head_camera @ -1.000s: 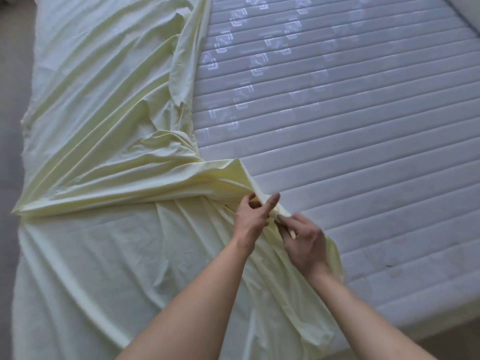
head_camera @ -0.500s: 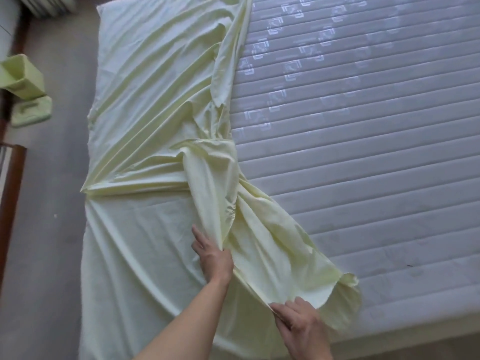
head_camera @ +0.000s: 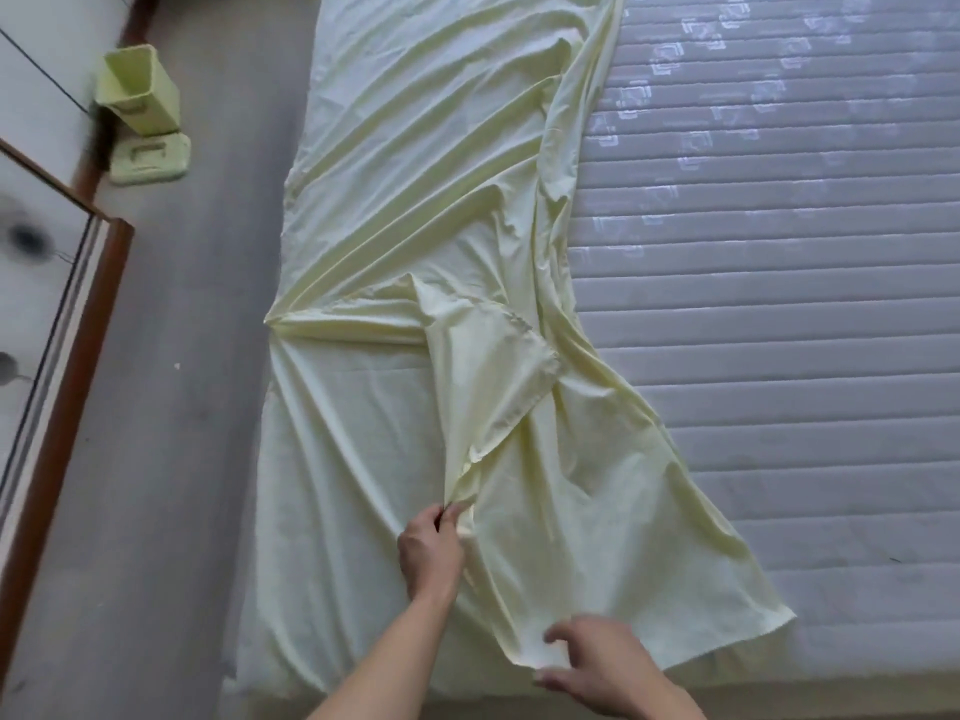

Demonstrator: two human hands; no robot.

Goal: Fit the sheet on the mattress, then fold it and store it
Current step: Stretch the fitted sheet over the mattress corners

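Note:
A pale yellow sheet (head_camera: 415, 189) lies crumpled over the left part of the grey ribbed mattress (head_camera: 779, 314). One flap is folded over near the middle and another spreads out toward the near edge. My left hand (head_camera: 431, 545) pinches a fold of the sheet between thumb and fingers. My right hand (head_camera: 597, 662) is blurred at the sheet's near edge, with thumb and fingers spread apart around the hem rather than closed on it.
Grey floor (head_camera: 171, 407) runs along the mattress's left side. A light green bin (head_camera: 140, 88) and its lid (head_camera: 150, 158) sit on the floor at the far left. A wooden-framed panel (head_camera: 67, 345) stands at the left edge.
Both hands have drawn the sheet back toward the near edge, and the flap has spread flatter. My right hand has loosened from the hem. My view has shifted left and back.

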